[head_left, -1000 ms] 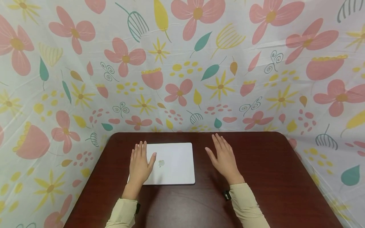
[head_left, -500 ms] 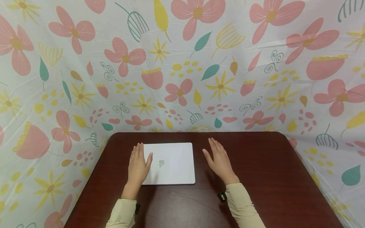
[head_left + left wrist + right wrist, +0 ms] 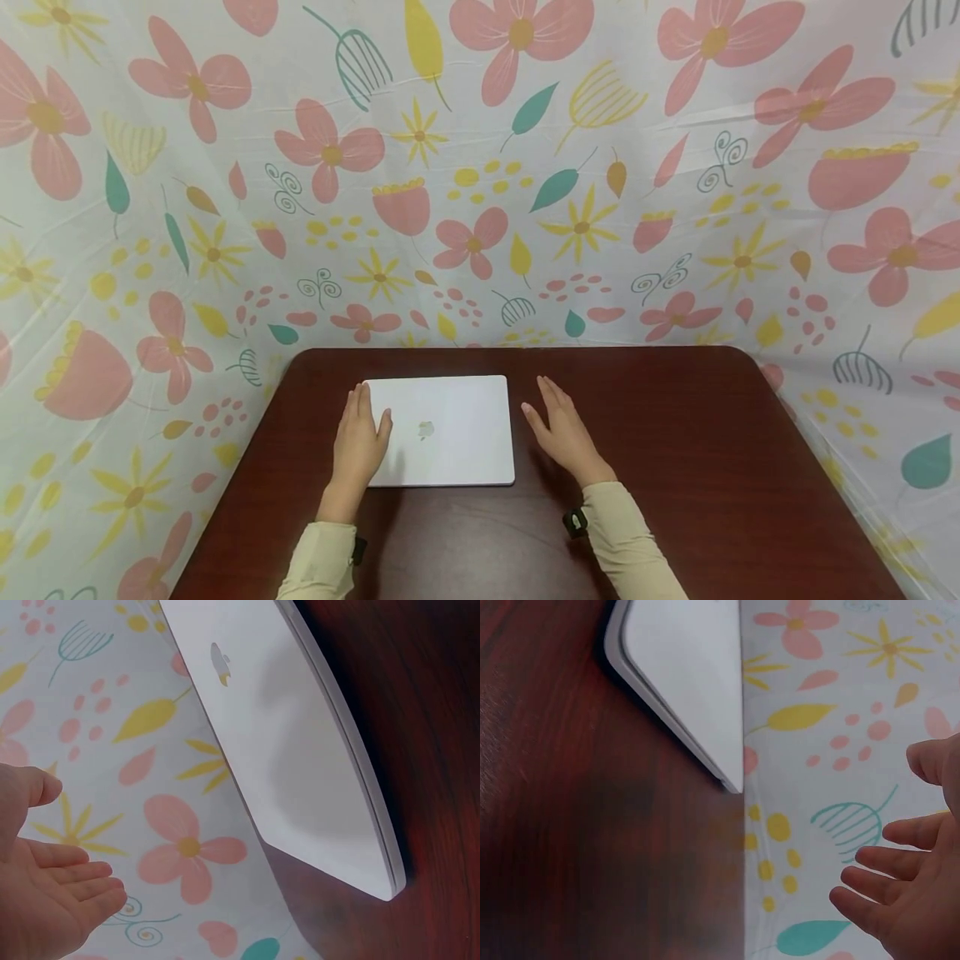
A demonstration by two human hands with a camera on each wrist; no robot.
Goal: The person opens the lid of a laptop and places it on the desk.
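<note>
A closed silver laptop (image 3: 450,433) with an apple logo on its lid lies flat on the dark wooden table (image 3: 480,542). At its left edge is my left hand (image 3: 358,442), fingers straight and thumb spread, covering part of that side in the head view. My right hand (image 3: 562,433) hovers just beyond the laptop's right edge, its fingers extended and apart from it. In the left wrist view the left hand (image 3: 56,877) holds nothing, with the laptop (image 3: 292,742) beyond it. The right wrist view shows the right hand (image 3: 907,862) free too, and a laptop corner (image 3: 690,690).
A white cloth (image 3: 480,167) printed with pink, yellow and teal flowers and leaves hangs behind the table and along both sides. Dark bands with small devices (image 3: 575,523) sit at the wrists, beside light sleeves (image 3: 630,537).
Moving left and slightly nearer, my right hand has come closer to the laptop's right edge. My left hand has shifted left, uncovering more of the lid. The laptop stays about where it was.
</note>
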